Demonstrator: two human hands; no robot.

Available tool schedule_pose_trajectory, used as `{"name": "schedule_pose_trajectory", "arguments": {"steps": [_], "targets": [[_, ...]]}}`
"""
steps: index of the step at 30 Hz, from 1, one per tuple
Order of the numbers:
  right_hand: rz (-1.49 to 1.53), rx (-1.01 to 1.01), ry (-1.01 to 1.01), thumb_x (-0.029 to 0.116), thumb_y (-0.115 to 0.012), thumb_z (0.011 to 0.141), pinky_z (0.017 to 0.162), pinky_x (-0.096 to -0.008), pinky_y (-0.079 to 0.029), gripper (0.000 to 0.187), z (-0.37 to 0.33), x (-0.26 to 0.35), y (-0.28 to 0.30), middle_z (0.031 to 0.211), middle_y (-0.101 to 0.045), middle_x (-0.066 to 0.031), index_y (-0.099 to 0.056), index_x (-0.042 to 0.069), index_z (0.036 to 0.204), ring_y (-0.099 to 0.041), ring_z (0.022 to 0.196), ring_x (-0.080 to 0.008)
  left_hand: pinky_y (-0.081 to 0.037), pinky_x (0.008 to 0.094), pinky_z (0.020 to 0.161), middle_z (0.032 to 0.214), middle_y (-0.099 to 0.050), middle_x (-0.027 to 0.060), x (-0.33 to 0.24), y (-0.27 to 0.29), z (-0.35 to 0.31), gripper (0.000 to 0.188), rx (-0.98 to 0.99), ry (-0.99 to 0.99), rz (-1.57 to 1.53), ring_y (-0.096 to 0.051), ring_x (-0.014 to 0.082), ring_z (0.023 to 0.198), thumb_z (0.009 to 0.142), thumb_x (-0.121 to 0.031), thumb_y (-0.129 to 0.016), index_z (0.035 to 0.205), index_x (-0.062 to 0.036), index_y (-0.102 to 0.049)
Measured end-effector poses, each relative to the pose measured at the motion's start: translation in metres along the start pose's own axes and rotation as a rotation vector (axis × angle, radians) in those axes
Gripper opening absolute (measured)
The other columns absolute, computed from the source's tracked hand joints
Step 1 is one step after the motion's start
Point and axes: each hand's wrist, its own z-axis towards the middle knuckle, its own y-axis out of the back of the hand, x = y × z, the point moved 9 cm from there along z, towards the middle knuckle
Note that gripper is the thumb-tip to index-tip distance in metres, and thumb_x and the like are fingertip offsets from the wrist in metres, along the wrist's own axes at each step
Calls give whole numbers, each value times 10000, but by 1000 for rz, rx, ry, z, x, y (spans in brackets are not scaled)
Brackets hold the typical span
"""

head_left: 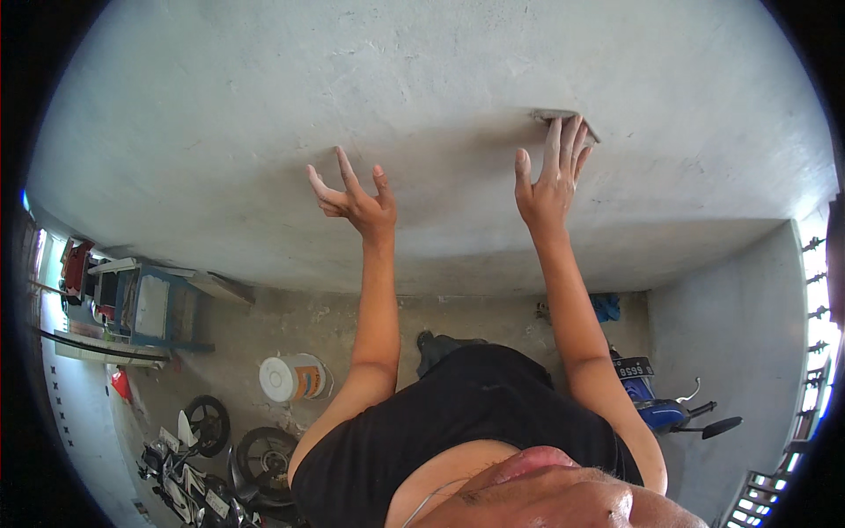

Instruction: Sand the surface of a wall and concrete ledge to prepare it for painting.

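My right hand (551, 185) reaches up to a pale grey wall (440, 70), with its fingers stretched out over a thin grey sheet of sandpaper (549, 114) and holding it against the surface. Only the edges of the sheet show past the fingertips. My left hand (361, 201) is raised near the same wall with its fingers spread and holds nothing. Whether its fingertips touch the wall I cannot tell. Whitish dust coats the fingers of both hands.
A white bucket (280, 379) stands on the concrete floor at left. Parked motorbikes (207, 475) fill the lower left; a blue motorbike (660, 412) is at right. A blue wooden frame (158, 304) stands far left. A side wall (722, 299) meets the grey wall at right.
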Motion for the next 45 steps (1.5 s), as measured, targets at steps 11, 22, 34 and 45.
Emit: {"name": "schedule_pose_trajectory", "arguments": {"steps": [11,22,34,45], "targets": [[8,-9,15,420,-575,1009,1213,-653,-114,720,-3,3,-3,1630,-251,-311,-384,-32,1537,-156,1541,-480,-264,565,1085,1622,-120,281,5,-4,-4,743,20,40,-168,-343,411,1378,1017,-529,-520,1555,-39,-372],[17,-24,52,421,-569,1014,1216,-647,-106,706,-29,7,-9,1630,-263,-301,-407,-39,1524,-182,1534,-480,-205,561,1091,1614,-237,241,3,-6,-11,673,-2,-16,32,-310,405,1392,1019,-541,-507,1515,-87,-490],[39,-23,31,413,-557,1022,1219,-646,-88,669,-3,11,5,1633,-282,-277,-428,-13,1523,-194,1535,-471,-217,532,1075,1564,-419,186,7,-11,-11,769,36,27,-81,-381,365,1414,1018,-571,-484,1551,-28,-375],[31,-87,74,391,-523,1040,1224,-628,-119,590,-6,1,8,1618,-340,-251,-489,16,1494,-236,1532,-441,-470,561,1024,1589,-113,315,-1,0,0,770,-45,-40,-323,-420,468,1349,1021,-412,-587,1556,48,-280]]}}
